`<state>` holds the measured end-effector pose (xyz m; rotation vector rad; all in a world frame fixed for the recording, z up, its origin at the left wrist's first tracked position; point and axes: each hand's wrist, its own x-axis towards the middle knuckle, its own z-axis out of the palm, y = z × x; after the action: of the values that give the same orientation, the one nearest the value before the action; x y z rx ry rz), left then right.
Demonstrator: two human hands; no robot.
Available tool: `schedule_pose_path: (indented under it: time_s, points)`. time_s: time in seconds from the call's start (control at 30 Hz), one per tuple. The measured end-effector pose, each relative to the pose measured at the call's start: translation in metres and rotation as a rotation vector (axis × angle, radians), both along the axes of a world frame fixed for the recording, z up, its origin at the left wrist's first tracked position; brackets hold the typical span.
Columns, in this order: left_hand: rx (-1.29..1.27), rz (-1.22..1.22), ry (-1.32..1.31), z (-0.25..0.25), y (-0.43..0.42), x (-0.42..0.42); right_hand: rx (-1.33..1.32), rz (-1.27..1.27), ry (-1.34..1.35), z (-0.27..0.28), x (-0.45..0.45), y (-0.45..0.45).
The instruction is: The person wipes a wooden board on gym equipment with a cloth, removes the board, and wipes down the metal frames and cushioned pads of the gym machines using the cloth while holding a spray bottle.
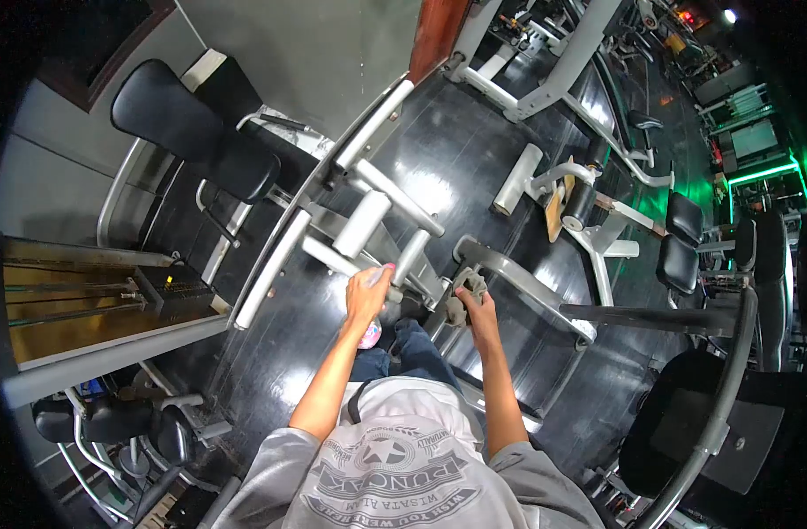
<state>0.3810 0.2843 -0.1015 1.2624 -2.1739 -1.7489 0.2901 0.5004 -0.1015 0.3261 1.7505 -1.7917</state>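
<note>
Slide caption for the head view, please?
Left hand holding a pink-patterned plastic bottle, right hand a crumpled grey cloth, amid grey metal gym machines.

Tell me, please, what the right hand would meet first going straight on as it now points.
Beyond the grey bundle it holds, the right hand would probably meet the curved silver beam, though depth is unclear.

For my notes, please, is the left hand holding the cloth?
No, the cloth is held in the right hand.
</note>
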Motion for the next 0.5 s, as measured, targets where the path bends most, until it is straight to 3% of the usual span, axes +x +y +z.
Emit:
schedule_pose_path:
  time_s: [0.07,0.13,0.3,0.37,0.5]
  points:
    - [0.011,0.015,-0.069,-0.011,0.0,-0.01,0.052,0.017,0.078,0.0,-0.008,0.002]
    - [-0.144,0.009,-0.079,-0.036,-0.001,-0.015,0.087,0.031,0.11,-0.008,-0.018,0.004]
    - [0.024,0.038,-0.158,-0.023,-0.004,-0.017,0.339,0.17,0.294,-0.011,-0.046,-0.006]
    - [0.039,0.016,-0.139,-0.01,-0.01,-0.013,0.43,0.294,0.578,-0.019,-0.06,-0.017]
    - [0.045,-0.025,-0.051,-0.017,-0.028,-0.001,0.299,0.611,0.838,-0.012,-0.085,-0.054]
